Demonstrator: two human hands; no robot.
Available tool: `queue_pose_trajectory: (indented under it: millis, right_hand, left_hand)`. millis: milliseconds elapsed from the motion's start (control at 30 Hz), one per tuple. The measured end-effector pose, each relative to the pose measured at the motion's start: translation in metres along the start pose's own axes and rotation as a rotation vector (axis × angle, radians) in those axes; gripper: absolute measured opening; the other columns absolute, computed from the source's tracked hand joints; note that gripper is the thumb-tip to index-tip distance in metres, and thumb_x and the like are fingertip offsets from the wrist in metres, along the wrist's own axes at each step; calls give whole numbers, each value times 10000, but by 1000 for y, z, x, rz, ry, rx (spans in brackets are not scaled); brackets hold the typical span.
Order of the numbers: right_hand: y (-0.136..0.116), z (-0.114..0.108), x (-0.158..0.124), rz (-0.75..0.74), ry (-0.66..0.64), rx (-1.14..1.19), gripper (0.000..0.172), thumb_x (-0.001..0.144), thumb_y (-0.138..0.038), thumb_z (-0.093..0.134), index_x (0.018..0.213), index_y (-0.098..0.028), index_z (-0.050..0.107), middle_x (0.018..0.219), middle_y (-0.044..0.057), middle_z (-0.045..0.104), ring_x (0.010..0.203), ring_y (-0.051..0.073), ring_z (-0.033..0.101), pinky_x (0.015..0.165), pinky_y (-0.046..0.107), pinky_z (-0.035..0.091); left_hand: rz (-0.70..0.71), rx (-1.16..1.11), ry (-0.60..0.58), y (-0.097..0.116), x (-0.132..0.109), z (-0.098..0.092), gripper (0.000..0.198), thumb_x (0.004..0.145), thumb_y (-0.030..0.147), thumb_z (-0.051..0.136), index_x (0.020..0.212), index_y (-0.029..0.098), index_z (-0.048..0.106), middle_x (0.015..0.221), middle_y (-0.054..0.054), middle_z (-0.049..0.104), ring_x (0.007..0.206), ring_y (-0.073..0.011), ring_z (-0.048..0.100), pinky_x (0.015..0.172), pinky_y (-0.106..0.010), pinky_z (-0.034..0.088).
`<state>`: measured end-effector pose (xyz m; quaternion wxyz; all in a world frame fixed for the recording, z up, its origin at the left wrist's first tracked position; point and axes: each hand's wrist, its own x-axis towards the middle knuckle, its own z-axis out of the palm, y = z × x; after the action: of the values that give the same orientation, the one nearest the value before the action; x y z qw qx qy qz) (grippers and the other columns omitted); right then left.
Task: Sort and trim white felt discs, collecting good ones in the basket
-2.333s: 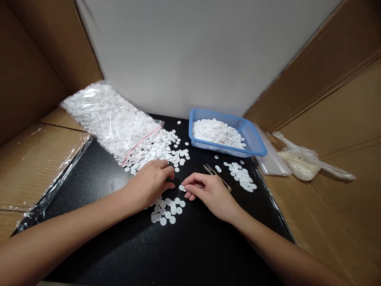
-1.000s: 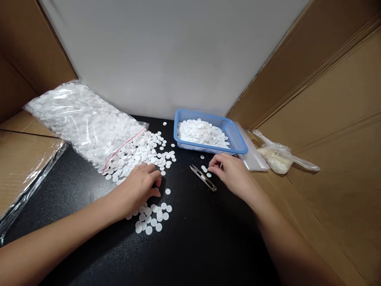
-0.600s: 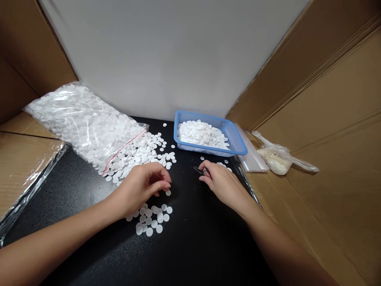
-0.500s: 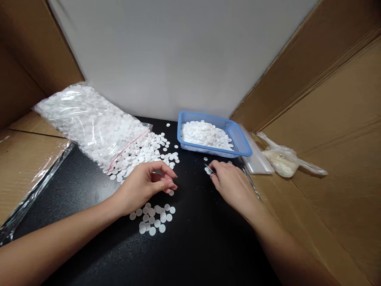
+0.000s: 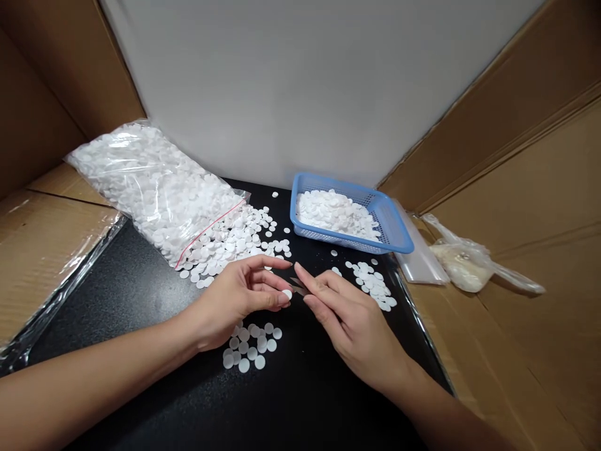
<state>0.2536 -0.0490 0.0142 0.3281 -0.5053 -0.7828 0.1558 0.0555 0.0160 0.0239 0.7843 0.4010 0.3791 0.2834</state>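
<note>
My left hand (image 5: 241,297) is over the black mat (image 5: 141,300), its thumb and fingers pinched on a small white disc (image 5: 287,294). My right hand (image 5: 350,319) faces it from the right and holds metal thread snips (image 5: 297,287); only their pointed tip shows, right beside the disc. A small cluster of white discs (image 5: 251,348) lies just under my left hand. A second loose pile of discs (image 5: 372,282) lies to the right of my right hand.
A clear zip bag of white discs (image 5: 154,181) lies at the back left, with discs spilling (image 5: 235,241) from its mouth. A blue basket (image 5: 400,233) holding discs stands at the back right. Beside it are a flat clear bag (image 5: 420,262) and a crumpled bag (image 5: 462,263). Cardboard walls close both sides.
My right hand reached right to the snips, took them up and brought them back to the middle. My left hand lifted a disc from the mat and turned toward the snips.
</note>
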Motion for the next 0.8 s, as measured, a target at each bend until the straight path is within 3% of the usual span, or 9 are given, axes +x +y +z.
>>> queue_pose_trajectory:
  millis: [133, 333, 800]
  right_hand:
    - [-1, 0, -4, -89, 67, -129, 409, 1052, -229, 447, 1450, -181, 527, 832, 27, 600, 669, 128, 591, 586, 235, 501]
    - [-6, 4, -6, -115, 80, -199, 369, 1053, -205, 452, 1381, -104, 588, 804, 40, 618, 645, 118, 588, 581, 219, 501]
    - [-7, 5, -6, -154, 81, -227, 355, 1042, -177, 472, 1361, -101, 609, 771, 37, 620, 636, 118, 581, 556, 209, 488]
  left_hand:
    - [15, 0, 22, 0, 1, 0, 444, 699, 63, 830, 1106, 158, 680, 787, 24, 730, 684, -84, 662, 688, -204, 523]
    - [104, 43, 6, 1, -1, 1, 461, 722, 97, 829, 1143, 163, 653, 823, 17, 741, 662, -73, 634, 689, -207, 518]
    - [48, 16, -24, 5, -5, 5, 533, 754, 76, 794, 1253, 161, 626, 749, 27, 736, 689, -90, 652, 689, -204, 495]
